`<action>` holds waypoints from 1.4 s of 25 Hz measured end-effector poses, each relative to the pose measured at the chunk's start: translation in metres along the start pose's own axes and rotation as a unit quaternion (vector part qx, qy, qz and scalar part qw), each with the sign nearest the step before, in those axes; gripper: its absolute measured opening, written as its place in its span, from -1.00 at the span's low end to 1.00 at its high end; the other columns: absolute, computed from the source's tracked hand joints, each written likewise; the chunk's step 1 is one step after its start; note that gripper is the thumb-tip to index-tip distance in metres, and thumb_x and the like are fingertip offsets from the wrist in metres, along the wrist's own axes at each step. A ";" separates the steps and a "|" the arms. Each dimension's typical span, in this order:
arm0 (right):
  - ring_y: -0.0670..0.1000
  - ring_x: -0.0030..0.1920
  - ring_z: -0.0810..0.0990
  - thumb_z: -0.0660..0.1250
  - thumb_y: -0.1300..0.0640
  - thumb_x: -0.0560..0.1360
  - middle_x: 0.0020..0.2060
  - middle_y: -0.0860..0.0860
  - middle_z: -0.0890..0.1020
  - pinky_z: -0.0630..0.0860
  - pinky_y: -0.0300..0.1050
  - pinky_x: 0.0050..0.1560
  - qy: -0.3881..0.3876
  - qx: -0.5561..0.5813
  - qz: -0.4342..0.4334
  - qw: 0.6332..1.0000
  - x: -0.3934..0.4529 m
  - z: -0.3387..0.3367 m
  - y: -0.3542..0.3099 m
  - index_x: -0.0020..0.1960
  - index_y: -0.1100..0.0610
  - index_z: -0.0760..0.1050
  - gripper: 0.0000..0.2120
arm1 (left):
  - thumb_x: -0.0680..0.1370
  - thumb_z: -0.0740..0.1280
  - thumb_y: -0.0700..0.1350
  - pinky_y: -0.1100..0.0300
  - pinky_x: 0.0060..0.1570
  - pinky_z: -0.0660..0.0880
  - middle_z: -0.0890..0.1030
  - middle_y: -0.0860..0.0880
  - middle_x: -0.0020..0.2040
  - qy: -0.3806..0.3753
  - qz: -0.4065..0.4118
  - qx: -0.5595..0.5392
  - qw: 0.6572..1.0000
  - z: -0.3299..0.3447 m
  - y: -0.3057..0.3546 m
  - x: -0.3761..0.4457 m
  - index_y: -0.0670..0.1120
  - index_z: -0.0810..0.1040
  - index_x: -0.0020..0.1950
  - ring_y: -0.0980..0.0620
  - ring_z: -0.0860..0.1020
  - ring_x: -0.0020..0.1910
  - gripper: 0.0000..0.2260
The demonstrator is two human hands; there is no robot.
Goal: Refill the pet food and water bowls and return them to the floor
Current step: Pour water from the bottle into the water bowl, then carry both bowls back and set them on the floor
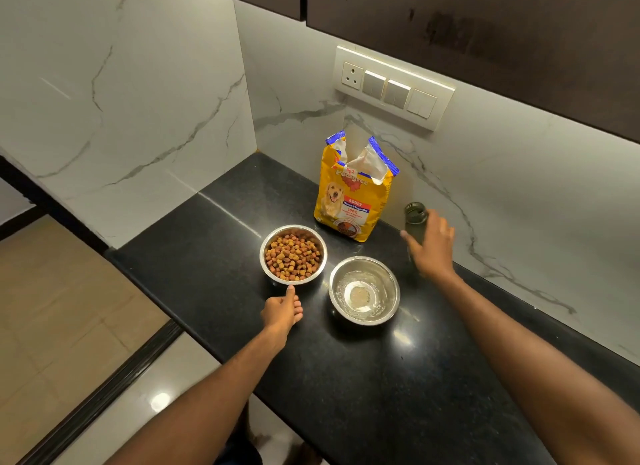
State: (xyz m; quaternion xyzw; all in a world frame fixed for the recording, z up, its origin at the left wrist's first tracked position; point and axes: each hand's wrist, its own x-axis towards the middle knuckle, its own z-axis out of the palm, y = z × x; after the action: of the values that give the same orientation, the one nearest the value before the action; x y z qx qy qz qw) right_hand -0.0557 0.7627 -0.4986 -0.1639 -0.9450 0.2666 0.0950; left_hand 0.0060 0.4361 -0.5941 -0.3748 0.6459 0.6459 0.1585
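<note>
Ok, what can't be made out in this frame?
Head view only:
- Bottle: lower body hidden behind the right hand; contents and grip unclear.
- Food bag: fill level hidden by its torn top.
- Left hand: only a fingertip shows near the kibble bowl; contact unclear.

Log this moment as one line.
kibble bowl: full | water bowl: filled | left hand: at kibble bowl | right hand: on bottle

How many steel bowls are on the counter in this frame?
2. A round steel bowl of brown kibble sits in front of the yellow dog food bag; a round steel bowl holding water stands to its right. None seem hidden.
</note>
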 end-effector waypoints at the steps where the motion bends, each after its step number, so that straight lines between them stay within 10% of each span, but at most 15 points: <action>1: 0.27 0.41 0.43 0.51 -0.06 0.57 0.40 0.20 0.50 0.46 0.23 0.39 0.005 0.051 0.023 0.998 0.004 0.002 0.002 0.54 0.11 0.33 -0.35 | 0.70 0.34 0.06 0.06 0.10 0.70 0.72 -0.13 0.00 0.003 0.000 0.002 1.000 -0.004 -0.001 0.001 -0.20 0.68 0.17 -0.02 0.72 -0.01 -0.67; 16: 0.22 0.34 0.59 0.61 0.01 0.49 0.36 0.17 0.60 0.49 -0.02 0.23 0.031 0.203 0.104 0.973 0.005 0.016 0.020 0.43 0.13 0.35 -0.34 | 0.70 0.34 0.03 0.03 0.10 0.70 0.71 -0.16 0.08 0.019 0.039 0.030 0.999 -0.035 0.018 0.027 -0.23 0.65 0.27 -0.05 0.71 0.05 -0.65; 23: 0.11 0.45 0.51 0.70 -0.08 0.36 0.49 0.10 0.51 0.52 0.10 0.45 0.007 0.177 0.091 0.980 -0.011 0.010 0.029 0.58 0.02 0.27 -0.05 | 0.70 0.34 0.05 -0.03 0.13 0.71 0.70 -0.18 0.19 -0.029 0.055 0.074 0.995 -0.032 0.036 0.039 -0.18 0.64 0.27 -0.06 0.71 0.10 -0.67; 28: 0.07 0.07 0.65 0.54 -0.16 0.52 0.14 0.11 0.64 0.63 0.16 0.25 0.090 0.190 0.183 0.960 -0.081 0.019 0.037 0.36 0.14 0.49 -0.43 | 0.70 0.32 0.05 -0.08 0.19 0.69 0.66 -0.16 0.26 -0.037 0.055 0.082 0.994 -0.030 0.036 0.042 -0.13 0.64 0.28 -0.10 0.68 0.20 -0.70; 32: -0.13 -0.33 0.63 0.27 -0.21 0.69 -0.22 0.03 0.74 0.59 -0.06 -0.07 -0.121 0.144 0.245 0.951 -0.122 0.043 0.050 0.06 0.22 0.69 -0.50 | 0.71 0.31 0.04 -0.10 0.26 0.66 0.63 -0.13 0.26 -0.053 0.050 0.044 0.996 -0.026 0.030 0.045 -0.19 0.57 0.43 -0.11 0.65 0.27 -0.60; 35: 0.02 -0.23 0.77 0.29 -0.16 0.69 -0.13 0.16 0.78 0.75 0.06 -0.06 -0.185 0.264 0.261 0.910 -0.134 0.064 0.056 0.09 0.14 0.70 -0.60 | 0.72 0.32 -0.04 -0.07 0.36 0.60 0.64 -0.11 0.23 -0.060 0.051 -0.007 0.997 -0.023 0.029 0.046 -0.22 0.56 0.44 -0.16 0.62 0.34 -0.64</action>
State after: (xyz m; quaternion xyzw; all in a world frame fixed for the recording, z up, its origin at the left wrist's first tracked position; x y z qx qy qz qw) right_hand 0.0665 0.7295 -0.5949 -0.3211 -0.7643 0.5475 -0.1142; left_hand -0.0385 0.3979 -0.6023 -0.3027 0.6489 0.6792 0.1614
